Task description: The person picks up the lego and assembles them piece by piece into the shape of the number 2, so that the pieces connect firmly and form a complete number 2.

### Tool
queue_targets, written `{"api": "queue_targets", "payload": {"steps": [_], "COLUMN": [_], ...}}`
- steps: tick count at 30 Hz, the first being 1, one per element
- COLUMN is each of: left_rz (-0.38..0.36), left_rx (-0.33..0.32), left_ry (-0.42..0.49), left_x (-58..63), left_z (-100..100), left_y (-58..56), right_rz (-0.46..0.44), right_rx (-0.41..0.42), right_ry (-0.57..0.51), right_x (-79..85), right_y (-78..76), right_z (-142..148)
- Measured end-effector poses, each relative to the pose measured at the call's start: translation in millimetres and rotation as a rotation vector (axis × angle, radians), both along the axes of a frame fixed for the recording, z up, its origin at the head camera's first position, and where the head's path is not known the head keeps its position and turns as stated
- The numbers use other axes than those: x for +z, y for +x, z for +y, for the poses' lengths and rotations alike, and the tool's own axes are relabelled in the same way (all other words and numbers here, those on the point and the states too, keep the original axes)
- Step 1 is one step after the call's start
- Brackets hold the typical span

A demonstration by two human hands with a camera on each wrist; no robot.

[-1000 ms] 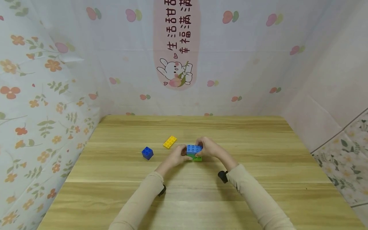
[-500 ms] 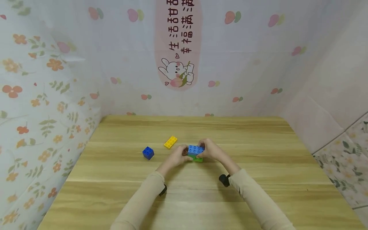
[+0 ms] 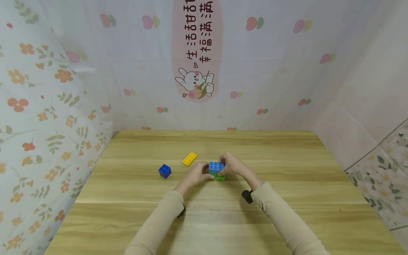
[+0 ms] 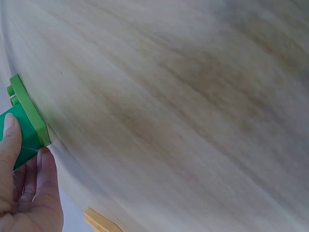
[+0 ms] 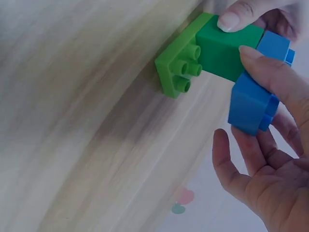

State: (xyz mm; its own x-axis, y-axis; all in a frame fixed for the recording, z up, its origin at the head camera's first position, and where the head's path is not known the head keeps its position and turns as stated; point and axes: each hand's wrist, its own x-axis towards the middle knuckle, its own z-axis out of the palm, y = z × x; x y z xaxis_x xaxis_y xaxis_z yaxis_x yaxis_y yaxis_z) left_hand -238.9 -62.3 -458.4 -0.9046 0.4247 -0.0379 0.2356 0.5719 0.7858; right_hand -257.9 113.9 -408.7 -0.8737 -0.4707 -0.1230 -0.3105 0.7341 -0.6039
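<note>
A small stack of toy bricks stands between my hands at the table's middle. Its base is a light green studded plate [image 5: 176, 58], with a dark green brick [image 5: 224, 46] on top and a longer blue brick [image 3: 216, 165] uppermost. My left hand [image 3: 196, 173] grips the dark green brick from the left, thumb on its near face. From the right, my right hand [image 3: 232, 165] pinches the blue brick [image 5: 248, 104], its thumb tip reaching the dark green brick. In the right wrist view, the blue brick overhangs the dark green one. Fingers hide part of the stack.
On the wooden table [image 3: 287, 212], a yellow studded plate [image 3: 189, 159] lies just beyond my left hand. A dark blue square brick [image 3: 164, 171] sits farther left. A printed cloth [image 3: 143, 71] hangs along the table's back edge.
Both hands keep their hold on the stack in nearly the same place. The head view has shifted slightly; the loose bricks stay where they were.
</note>
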Motion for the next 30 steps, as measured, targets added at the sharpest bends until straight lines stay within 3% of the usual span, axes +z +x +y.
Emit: {"api": "queue_targets", "payload": {"steps": [6,7,11,13,14,19,22,26,30], "left_rz": [-0.049,-0.030,-0.028,-0.013,-0.039,-0.047,-0.062,-0.070,-0.076], "left_rx": [0.054,0.050,0.063,0.063,0.080,0.095,0.107,0.098,0.086], "left_ry": [0.018,0.028,0.021,0.014,0.002,-0.007,-0.009,-0.013,-0.019], "left_x": [-3.2,-11.7,-11.7,-11.8,-2.5,1.8,5.2,6.5,4.7], "left_z": [-1,-2,0,2,5,8,9,9,8], "left_y": [0.1,-3.4,-1.9,-1.4,3.0,6.0,5.1,3.2,4.5], "right_rz": [-0.011,-0.031,-0.123,-0.153,-0.147,-0.088,-0.034,-0.006,-0.059], "right_rx": [-0.068,-0.089,-0.145,-0.137,-0.115,-0.029,-0.002,-0.007,-0.035], "right_ry": [-0.168,-0.212,-0.401,-0.466,-0.480,-0.456,-0.426,-0.371,-0.363], "right_x": [-21.1,-26.5,-44.6,-44.0,-40.3,-33.2,-37.1,-35.0,-38.0], "right_y": [4.4,6.1,12.1,15.1,17.3,13.9,5.8,3.5,5.9], "right_z": [6,8,15,17,18,21,23,23,21]}}
